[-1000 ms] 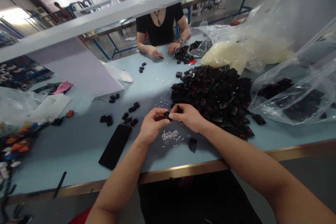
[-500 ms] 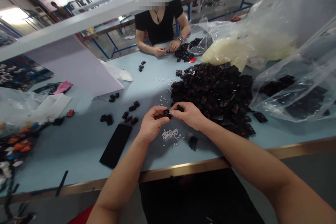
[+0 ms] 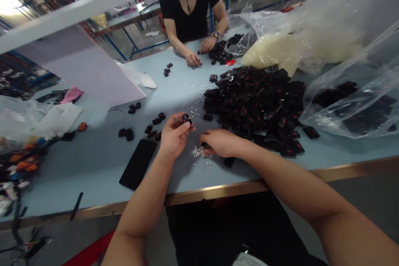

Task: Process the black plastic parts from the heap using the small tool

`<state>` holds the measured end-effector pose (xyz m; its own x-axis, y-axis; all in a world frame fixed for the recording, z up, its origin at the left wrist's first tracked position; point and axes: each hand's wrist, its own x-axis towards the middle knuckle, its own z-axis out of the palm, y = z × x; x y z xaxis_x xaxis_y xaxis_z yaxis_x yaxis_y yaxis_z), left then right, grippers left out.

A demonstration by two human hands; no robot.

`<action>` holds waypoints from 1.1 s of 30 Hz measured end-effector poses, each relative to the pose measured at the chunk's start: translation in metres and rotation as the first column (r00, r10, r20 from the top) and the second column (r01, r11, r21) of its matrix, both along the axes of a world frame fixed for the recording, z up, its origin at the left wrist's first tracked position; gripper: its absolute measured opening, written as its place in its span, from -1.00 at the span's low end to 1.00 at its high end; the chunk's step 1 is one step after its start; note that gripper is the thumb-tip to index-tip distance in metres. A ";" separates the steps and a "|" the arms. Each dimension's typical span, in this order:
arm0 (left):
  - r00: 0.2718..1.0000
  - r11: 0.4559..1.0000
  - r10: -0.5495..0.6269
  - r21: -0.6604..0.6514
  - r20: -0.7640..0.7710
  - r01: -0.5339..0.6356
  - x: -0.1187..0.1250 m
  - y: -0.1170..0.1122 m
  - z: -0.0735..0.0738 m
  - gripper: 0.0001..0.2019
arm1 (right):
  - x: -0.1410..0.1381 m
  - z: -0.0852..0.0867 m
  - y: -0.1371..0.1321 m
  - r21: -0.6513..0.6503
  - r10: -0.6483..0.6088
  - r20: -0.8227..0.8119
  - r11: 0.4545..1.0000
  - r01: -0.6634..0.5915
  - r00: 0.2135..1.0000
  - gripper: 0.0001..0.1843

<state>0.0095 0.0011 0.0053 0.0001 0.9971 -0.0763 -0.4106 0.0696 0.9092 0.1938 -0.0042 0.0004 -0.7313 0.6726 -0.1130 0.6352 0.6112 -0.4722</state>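
Observation:
My left hand (image 3: 174, 134) pinches a small black plastic part (image 3: 186, 119) between thumb and fingers, lifted a little above the pale blue table (image 3: 93, 162). My right hand (image 3: 220, 142) is down on the table, its fingertips closed over a little heap of tiny white pieces (image 3: 197, 151). What it holds there, if anything, is hidden. A black part (image 3: 230, 161) lies by my right wrist. A large pile of black parts with red marks (image 3: 255, 104) sits just beyond my right hand.
A black phone (image 3: 138, 169) lies left of my left arm, with loose black parts (image 3: 153, 126) beyond it. A person in black (image 3: 193, 12) works across the table. Clear plastic bags (image 3: 352, 99) stand at right; white and coloured clutter (image 3: 21, 149) at left.
My hands have come apart. The right hand dropped to the white pieces on the table, while the left kept the black part and moved slightly left and away.

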 end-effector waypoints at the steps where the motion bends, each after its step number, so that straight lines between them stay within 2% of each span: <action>1: 1.000 1.000 -0.006 -0.002 0.000 0.006 0.001 -0.001 0.000 -0.58 | -0.001 0.000 -0.001 0.015 0.000 0.021 1.000 0.000 1.000 -0.77; 7: 0.999 0.999 -0.034 0.007 -0.006 0.034 0.002 -0.002 0.000 -0.59 | -0.004 -0.003 -0.002 0.016 0.005 0.017 1.000 -0.005 1.000 -0.81; 13: 0.999 0.999 -0.040 0.006 -0.019 0.040 0.000 -0.002 -0.002 -0.59 | -0.002 -0.007 0.000 0.029 0.003 -0.071 1.000 -0.001 0.997 -0.83; 18: 0.999 0.999 -0.043 0.017 -0.025 0.043 -0.001 -0.001 -0.003 -0.60 | 0.001 -0.011 0.007 -0.107 -0.148 -0.238 0.986 0.126 0.960 -0.89; 21: 0.999 0.999 -0.044 0.017 -0.020 0.045 -0.001 -0.001 -0.002 -0.60 | 0.003 -0.010 0.012 -0.248 -0.296 -0.427 0.947 0.204 0.854 -0.96; 25: 0.999 0.999 -0.051 0.017 -0.011 0.051 0.000 -0.002 -0.003 -0.60 | 0.006 -0.007 0.016 -0.391 -0.424 -0.619 0.896 0.209 0.661 -0.95; 29: 0.999 0.999 -0.052 0.015 -0.004 0.052 0.002 -0.003 -0.002 -0.59 | 0.008 -0.004 0.017 -0.507 -0.537 -0.643 0.833 0.223 0.546 -0.82; 33: 0.998 0.998 -0.069 0.003 -0.012 0.069 0.004 -0.005 0.000 -0.59 | 0.008 -0.003 0.016 -0.633 -0.637 -0.614 0.750 0.191 0.466 -0.81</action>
<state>0.0137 -0.0039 0.0056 0.0678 0.9950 -0.0736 -0.3938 0.0945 0.9143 0.2023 0.0116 -0.0028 -0.3097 0.9504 -0.0295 0.0050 -0.0294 -0.9996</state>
